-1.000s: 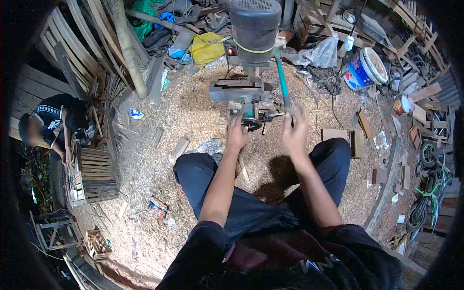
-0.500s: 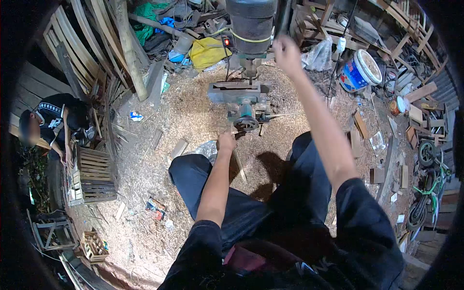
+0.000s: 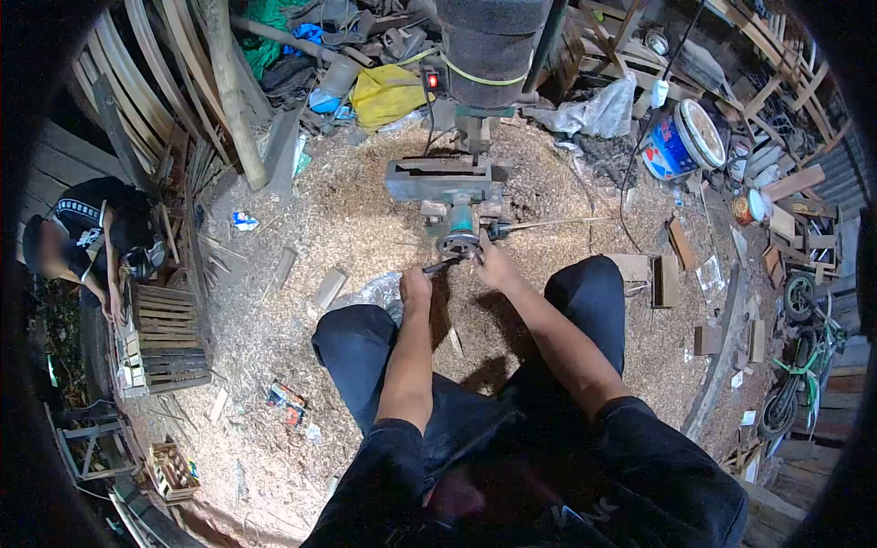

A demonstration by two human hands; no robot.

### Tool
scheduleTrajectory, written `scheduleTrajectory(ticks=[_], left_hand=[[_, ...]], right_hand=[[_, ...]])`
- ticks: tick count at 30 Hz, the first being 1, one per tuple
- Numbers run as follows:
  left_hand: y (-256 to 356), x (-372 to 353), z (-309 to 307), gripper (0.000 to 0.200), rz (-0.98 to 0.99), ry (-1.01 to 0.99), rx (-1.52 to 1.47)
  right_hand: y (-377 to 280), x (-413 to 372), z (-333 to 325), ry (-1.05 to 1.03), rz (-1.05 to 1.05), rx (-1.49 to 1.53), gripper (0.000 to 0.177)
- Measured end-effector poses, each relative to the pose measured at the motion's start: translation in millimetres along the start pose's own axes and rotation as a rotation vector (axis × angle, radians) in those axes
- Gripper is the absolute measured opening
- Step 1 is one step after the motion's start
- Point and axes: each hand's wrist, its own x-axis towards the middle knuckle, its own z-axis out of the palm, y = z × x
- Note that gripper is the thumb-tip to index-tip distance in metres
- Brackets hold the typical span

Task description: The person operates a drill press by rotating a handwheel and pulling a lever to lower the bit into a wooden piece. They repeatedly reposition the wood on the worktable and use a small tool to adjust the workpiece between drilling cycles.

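A drill-press-like machine (image 3: 484, 55) with a dark cylindrical body stands in front of me. Beneath its bit lies a grey, slotted block-like piece (image 3: 429, 187), held on a green-and-metal mount. A round handwheel (image 3: 454, 247) sits at the near end of that mount. My left hand (image 3: 417, 287) is closed round a dark handle (image 3: 442, 267) that reaches toward the wheel. My right hand (image 3: 496, 267) is closed at the wheel's right rim, its fingers partly hidden. Both forearms extend between my bent knees.
Wood shavings (image 3: 356, 210) cover the ground. A small red light glows on a switch (image 3: 433, 81) beside the machine. At left a person (image 3: 91, 228) bends over a slatted wooden crate (image 3: 169, 320). A paint bucket (image 3: 671, 146), wood scraps and a bicycle (image 3: 804, 365) line the right.
My right hand has come down from beside the machine's upper body to the handwheel. My left hand stays low by the wheel, and the view has shifted slightly.
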Motion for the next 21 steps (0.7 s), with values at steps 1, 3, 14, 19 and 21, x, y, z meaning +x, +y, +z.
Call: scheduleTrajectory(ticks=[1,3,14,19,21], left_hand=[[3,2,1,0.015,-0.005,-0.007,0.005],[5,-2,-4,0.016,-0.022,-0.022,0.025],[51,-2,-27,0.034,0.306,0.133,-0.230],[76,-23,-38,0.043,0.534,0.164,-0.160],[82,-25,-29,0.056,0.618,0.024,-0.086]], right_hand=[[4,2,0,-0.010,-0.002,-0.005,0.070],[8,1,3,-0.034,-0.005,-0.005,0.070],[-56,136,-184,0.811,-0.275,0.510,0.053],[-175,196,-359,1.042,-0.535,0.686,0.054],[-211,199,-403,1.039,-0.532,0.568,0.060]])
